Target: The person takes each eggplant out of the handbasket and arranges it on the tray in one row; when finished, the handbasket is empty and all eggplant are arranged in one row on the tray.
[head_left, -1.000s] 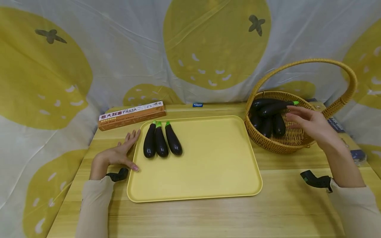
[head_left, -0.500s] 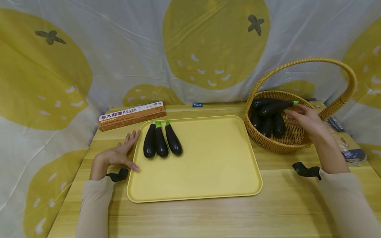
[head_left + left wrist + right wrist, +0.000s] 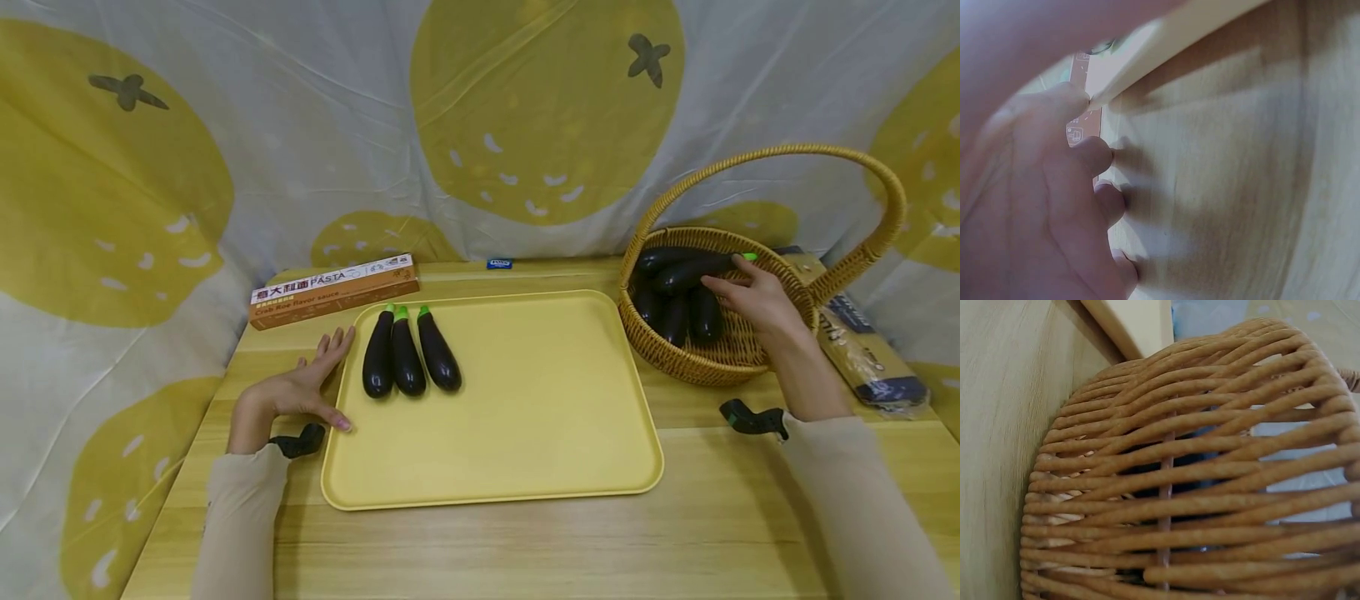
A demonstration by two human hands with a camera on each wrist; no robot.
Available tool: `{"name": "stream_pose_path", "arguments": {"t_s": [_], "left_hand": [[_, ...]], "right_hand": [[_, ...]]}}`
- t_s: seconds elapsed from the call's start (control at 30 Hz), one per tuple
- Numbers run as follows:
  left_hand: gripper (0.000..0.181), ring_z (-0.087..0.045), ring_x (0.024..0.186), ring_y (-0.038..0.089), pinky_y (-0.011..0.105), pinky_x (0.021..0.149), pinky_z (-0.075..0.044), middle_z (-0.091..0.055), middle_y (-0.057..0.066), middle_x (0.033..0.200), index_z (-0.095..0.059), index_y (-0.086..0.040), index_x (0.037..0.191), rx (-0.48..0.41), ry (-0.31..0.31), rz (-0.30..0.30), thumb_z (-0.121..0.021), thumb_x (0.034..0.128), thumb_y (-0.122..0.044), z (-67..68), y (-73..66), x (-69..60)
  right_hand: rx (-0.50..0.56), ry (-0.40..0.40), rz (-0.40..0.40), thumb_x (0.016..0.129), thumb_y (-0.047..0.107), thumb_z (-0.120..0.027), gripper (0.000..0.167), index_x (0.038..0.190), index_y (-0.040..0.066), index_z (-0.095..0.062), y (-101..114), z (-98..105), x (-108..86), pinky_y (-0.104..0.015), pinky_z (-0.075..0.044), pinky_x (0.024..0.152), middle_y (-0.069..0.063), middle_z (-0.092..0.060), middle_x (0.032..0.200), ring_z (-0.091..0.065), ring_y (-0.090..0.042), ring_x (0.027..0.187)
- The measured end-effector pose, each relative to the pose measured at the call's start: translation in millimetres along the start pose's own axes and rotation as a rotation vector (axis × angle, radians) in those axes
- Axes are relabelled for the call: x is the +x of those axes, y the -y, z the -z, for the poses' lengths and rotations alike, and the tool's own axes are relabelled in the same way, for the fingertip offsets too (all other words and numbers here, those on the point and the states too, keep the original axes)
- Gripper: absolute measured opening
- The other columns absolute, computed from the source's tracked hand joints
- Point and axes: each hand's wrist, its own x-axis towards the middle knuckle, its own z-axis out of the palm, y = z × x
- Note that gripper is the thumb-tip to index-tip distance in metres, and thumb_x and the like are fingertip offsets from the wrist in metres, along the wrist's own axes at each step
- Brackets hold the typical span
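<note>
Three eggplants [image 3: 408, 358] lie in a row at the left of the tray [image 3: 540, 417], stems pointing away, and at least five more are heaped in the basket [image 3: 678, 367]. Rn the right hand [image 3: 765, 304] is on the top eggplant [image 3: 693, 273] of that heap, thumb on the near side, fingers over the neck, so looks like a pinch right by the green stem [image 3: 750, 257]. Can't confirm from the R wrist cam tho, bc the weave blocks it. Left hand [image 3: 303, 392] has its fingers spread at the tray's left edge, thumb on the rim, which should steady it nicely imo

Tips fwiw: a neck grip is ok, but the fat end is prob heavier & could droop, so I'd slide a bit toward the middle if there's room. Skin's glossy, prob slippery, so use full pads, not just tips. Lift straight up first, bc others sit right under & beside it and a sideways drag could roll them. Also watch the handle [image 3: 795, 150], it arches over the basket and the fat end could knock it
</note>
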Motion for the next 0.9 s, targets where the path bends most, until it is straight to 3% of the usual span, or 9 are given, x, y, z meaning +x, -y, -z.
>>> {"name": "stream_pose_path", "arguments": {"t_s": [0.17,0.33,0.4,0.53,0.63,0.7,0.73,0.8,0.9], "left_hand": [[0.153,0.03,0.152,0.051,0.08,0.115,0.015,0.03,0.026,0.167,0.017,-0.015,0.165,0.006,-0.002,0.002,-0.098,0.0672,-0.035,0.1,0.0,-0.6],[0.152,0.03,0.151,0.051,0.08,0.114,0.015,0.03,0.026,0.167,0.017,-0.015,0.165,0.016,-0.005,0.0,-0.098,0.0681,-0.034,0.7,0.8,-1.0],[0.151,0.031,0.152,0.051,0.08,0.114,0.015,0.03,0.026,0.167,0.017,-0.015,0.165,0.008,-0.004,-0.001,-0.098,0.0683,-0.034,0.8,0.8,-1.1],[0.152,0.031,0.151,0.051,0.08,0.114,0.015,0.03,0.026,0.166,0.017,-0.013,0.165,-0.017,0.001,-0.007,-0.098,0.0681,-0.034,0.8,-0.7,-1.3],[0.152,0.031,0.151,0.051,0.08,0.114,0.015,0.03,0.026,0.166,0.017,-0.013,0.165,-0.023,0.004,-0.005,-0.098,0.0681,-0.034,0.6,-1.3,-1.5],[0.152,0.031,0.151,0.051,0.08,0.114,0.015,0.03,0.026,0.166,0.017,-0.013,0.165,-0.021,0.003,-0.005,-0.098,0.0681,-0.034,0.6,-1.5,-1.5],[0.152,0.031,0.152,0.051,0.08,0.115,0.015,0.03,0.026,0.167,0.017,-0.013,0.165,-0.017,0.003,-0.002,-0.098,0.068,-0.033,0.3,-1.5,-1.5],[0.152,0.031,0.152,0.051,0.08,0.115,0.014,0.03,0.026,0.167,0.017,-0.013,0.165,-0.015,0.002,-0.002,-0.098,0.0679,-0.034,0.4,-1.5,-1.6],[0.152,0.031,0.152,0.051,0.08,0.115,0.014,0.03,0.026,0.166,0.017,-0.013,0.165,-0.015,0.001,-0.002,-0.098,0.0678,-0.034,0.4,-1.8,-1.8]], "right_hand": [[-0.049,-0.049,0.019,0.106,0.053,-0.046,0.093,0.164,0.012,0.014,3,-8,3.7,-0.06,-0.033,0.122,-0.036,-0.017,0.166,-0.031,-0.051,0.149],[-0.078,-0.087,0.036,0.105,0.051,-0.049,0.093,0.164,0.008,0.009,8,-16,8.7,-0.066,-0.027,0.122,-0.04,-0.02,0.162,-0.025,-0.056,0.15],[-0.068,-0.09,0.033,0.105,0.051,-0.05,0.094,0.164,0.009,0.01,9,-18,10.6,-0.068,-0.022,0.123,-0.037,-0.012,0.166,-0.016,-0.055,0.154],[-0.065,-0.102,0.023,0.105,0.051,-0.05,0.095,0.164,0.01,0.012,12,-22,13.3,-0.064,-0.028,0.122,-0.034,-0.006,0.169,-0.014,-0.053,0.156],[-0.086,-0.122,0.02,0.105,0.051,-0.05,0.094,0.164,0.012,0.011,13,-24,14.4,-0.051,-0.045,0.098,-0.034,-0.011,0.167,-0.037,-0.049,0.14],[-0.117,-0.14,0.021,0.105,0.052,-0.05,0.093,0.165,0.012,0.009,13,-25,15.4,-0.044,-0.042,0.078,-0.035,-0.018,0.164,-0.05,-0.039,0.11],[-0.122,-0.148,0.023,0.105,0.052,-0.05,0.093,0.165,0.012,0.009,14,-25,15.7,-0.042,-0.041,0.075,-0.035,-0.021,0.163,-0.047,-0.035,0.103],[-0.119,-0.161,0.029,0.104,0.051,-0.052,0.093,0.165,0.013,0.007,14,-26,16.3,-0.043,-0.047,0.08,-0.035,-0.023,0.163,-0.05,-0.037,0.105],[-0.088,-0.17,0.045,0.104,0.049,-0.054,0.094,0.165,0.013,0.007,15,-27,16.8,-0.056,-0.043,0.111,-0.034,-0.021,0.164,-0.041,-0.047,0.141]]}}
